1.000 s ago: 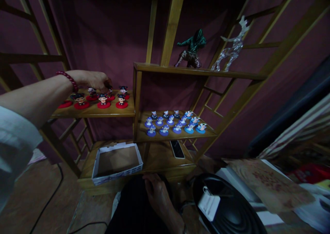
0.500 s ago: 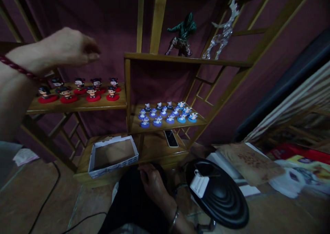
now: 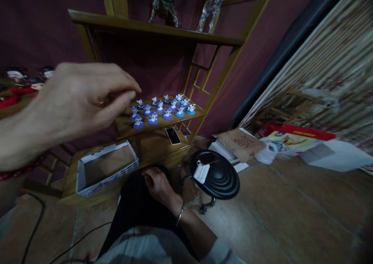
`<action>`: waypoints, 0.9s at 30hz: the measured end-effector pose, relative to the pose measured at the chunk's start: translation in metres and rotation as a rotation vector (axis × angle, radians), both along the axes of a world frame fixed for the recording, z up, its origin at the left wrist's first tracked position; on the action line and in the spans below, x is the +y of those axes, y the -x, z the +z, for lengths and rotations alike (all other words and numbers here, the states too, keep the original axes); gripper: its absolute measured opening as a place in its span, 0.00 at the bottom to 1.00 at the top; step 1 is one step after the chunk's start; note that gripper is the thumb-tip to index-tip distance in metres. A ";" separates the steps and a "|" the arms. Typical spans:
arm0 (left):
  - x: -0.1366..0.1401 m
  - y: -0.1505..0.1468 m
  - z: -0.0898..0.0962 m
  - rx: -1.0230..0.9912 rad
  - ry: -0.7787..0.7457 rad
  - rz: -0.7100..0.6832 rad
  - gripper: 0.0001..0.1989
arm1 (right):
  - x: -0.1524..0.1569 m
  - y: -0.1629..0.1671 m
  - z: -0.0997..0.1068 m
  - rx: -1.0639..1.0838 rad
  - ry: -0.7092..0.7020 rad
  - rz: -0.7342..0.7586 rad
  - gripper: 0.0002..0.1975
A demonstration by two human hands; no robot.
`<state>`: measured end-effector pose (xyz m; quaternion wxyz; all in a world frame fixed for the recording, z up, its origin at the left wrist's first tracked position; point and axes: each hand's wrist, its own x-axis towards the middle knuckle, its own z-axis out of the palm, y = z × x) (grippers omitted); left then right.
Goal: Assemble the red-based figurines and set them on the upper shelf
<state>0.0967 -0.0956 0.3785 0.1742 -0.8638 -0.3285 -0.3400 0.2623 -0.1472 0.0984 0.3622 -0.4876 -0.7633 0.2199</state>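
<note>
My left hand is raised in front of the shelf unit, fingers stretched forward and the thumb a little below them; I see nothing held. Just beyond its fingertips, small figurines on purple, blue and dark bases stand in rows on a wooden shelf. Behind the wrist, black-haired figurines on red bases are partly covered by the hand. My right hand rests loosely on my dark-trousered knee, fingers relaxed, with nothing visible in it.
An open cardboard box and a phone lie on the lowest board. A black round stool bears a white item. Two statues stand above. Bags and a red-edged box lie on the floor at right.
The view has turned right and down. My left hand has come from above the red-based figurines to near the purple ones. The right hand stays on the knee.
</note>
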 end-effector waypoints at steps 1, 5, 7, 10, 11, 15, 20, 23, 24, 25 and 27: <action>-0.002 -0.006 -0.008 0.048 -0.015 -0.084 0.15 | 0.000 -0.003 -0.002 -0.006 0.007 -0.017 0.12; 0.002 -0.025 -0.047 0.086 0.099 -0.322 0.10 | 0.001 -0.018 -0.013 0.001 0.020 -0.090 0.12; 0.003 -0.035 -0.069 0.084 0.201 -0.376 0.10 | 0.002 -0.027 -0.020 -0.006 0.039 -0.143 0.13; -0.001 -0.052 -0.102 0.095 0.382 -0.423 0.11 | 0.002 -0.043 -0.031 -0.036 0.068 -0.219 0.14; -0.003 -0.059 -0.113 0.078 0.432 -0.435 0.12 | 0.002 -0.048 -0.035 -0.041 0.072 -0.231 0.14; -0.007 -0.085 -0.153 0.049 0.634 -0.462 0.12 | 0.001 -0.066 -0.050 -0.068 0.097 -0.309 0.15; -0.010 -0.114 -0.208 0.091 0.859 -0.487 0.13 | 0.002 -0.081 -0.064 -0.091 0.127 -0.363 0.13; -0.015 -0.125 -0.242 0.121 0.942 -0.431 0.13 | 0.005 -0.091 -0.064 -0.074 0.137 -0.354 0.12; -0.016 -0.127 -0.253 0.152 0.964 -0.410 0.12 | 0.007 -0.095 -0.064 -0.062 0.144 -0.344 0.12; -0.018 -0.128 -0.263 0.168 0.981 -0.397 0.12 | 0.009 -0.099 -0.064 -0.051 0.154 -0.337 0.12; -0.019 -0.127 -0.282 0.130 1.006 -0.376 0.12 | 0.014 -0.106 -0.066 -0.039 0.184 -0.351 0.13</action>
